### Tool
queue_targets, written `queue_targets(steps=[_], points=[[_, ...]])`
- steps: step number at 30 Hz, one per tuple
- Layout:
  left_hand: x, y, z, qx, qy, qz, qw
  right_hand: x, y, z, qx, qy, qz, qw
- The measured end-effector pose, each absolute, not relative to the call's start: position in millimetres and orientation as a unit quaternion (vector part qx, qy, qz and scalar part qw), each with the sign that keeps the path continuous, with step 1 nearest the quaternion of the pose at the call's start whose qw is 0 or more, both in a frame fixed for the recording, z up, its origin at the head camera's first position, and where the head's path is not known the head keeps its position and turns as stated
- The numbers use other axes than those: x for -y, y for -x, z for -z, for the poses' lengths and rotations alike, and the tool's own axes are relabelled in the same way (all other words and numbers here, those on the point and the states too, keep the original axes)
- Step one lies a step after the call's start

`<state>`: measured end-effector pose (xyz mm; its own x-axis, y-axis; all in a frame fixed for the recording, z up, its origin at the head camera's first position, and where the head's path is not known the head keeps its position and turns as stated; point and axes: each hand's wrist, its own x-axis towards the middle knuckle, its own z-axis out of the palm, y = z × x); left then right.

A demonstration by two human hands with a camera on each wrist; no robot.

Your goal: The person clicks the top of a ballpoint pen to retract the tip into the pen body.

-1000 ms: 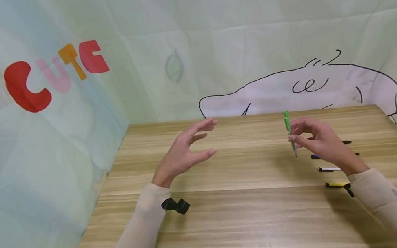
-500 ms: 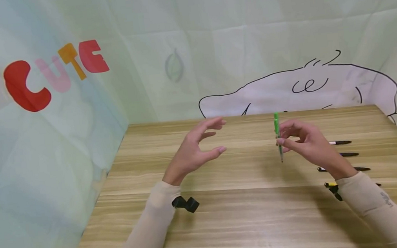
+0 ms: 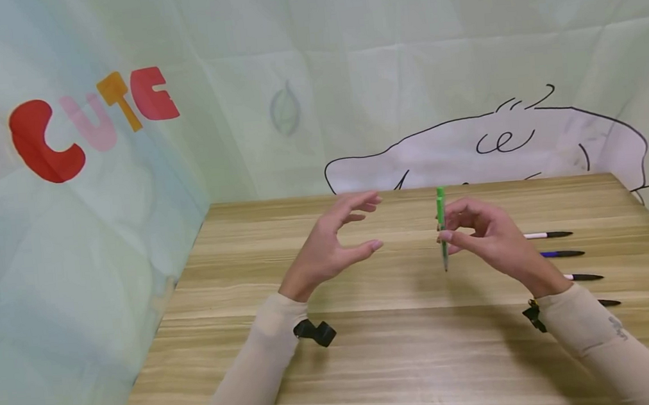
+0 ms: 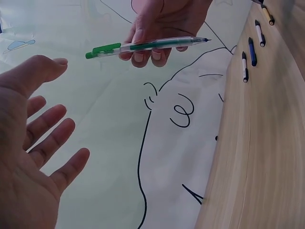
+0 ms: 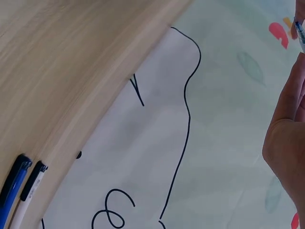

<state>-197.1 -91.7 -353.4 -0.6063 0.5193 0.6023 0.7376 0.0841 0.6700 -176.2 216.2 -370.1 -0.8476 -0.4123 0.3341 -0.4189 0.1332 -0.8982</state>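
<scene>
Right of center in the head view, I have the green pen [image 3: 441, 208] pinched in the right hand [image 3: 489, 234]: thumb in front, fingers curled behind, barrel roughly upright, tip down. Pen is up off the bench [image 3: 408, 362]; my left-wrist feed agrees, showing it across the top with the bench off to the right. Right-wrist feed gives me only a sliver of it, cut at the edge.

Handling, my guess: very light, stiff, smooth clear plastic, so a bit slippery and prone to twist in a loose pinch. Not very fragile, though I'd mind the fine tip. Best hold is mid-barrel, where the pinch sits; the green clip end stands free above as a second spot.

Left hand [image 3: 334, 243], left of the pen, is spread, thumb apart, fingers gently bent, holding nothing. Gap between it and the pen; no contact. In the left-wrist view the green end points toward the left thumb.

Right of the frame, partly behind the right hand and sleeve: a white pen [image 3: 538, 235], blue pen [image 3: 561, 254], second white pen [image 3: 586, 277]. Yellow pen [image 4: 268, 15] shows upper right in left-wrist.
</scene>
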Motion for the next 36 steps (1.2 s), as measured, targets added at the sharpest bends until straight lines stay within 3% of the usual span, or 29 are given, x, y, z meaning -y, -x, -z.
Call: queue_targets(steps=[8,36], points=[[82,199,352,0.725,0.446,0.508,0.129,-205,176,367,0.745,-0.282,-0.605,0.001],[61,203,355,0.713,0.460,0.513,0.130,-181,176,365,0.717,-0.292,-0.632,-0.039]])
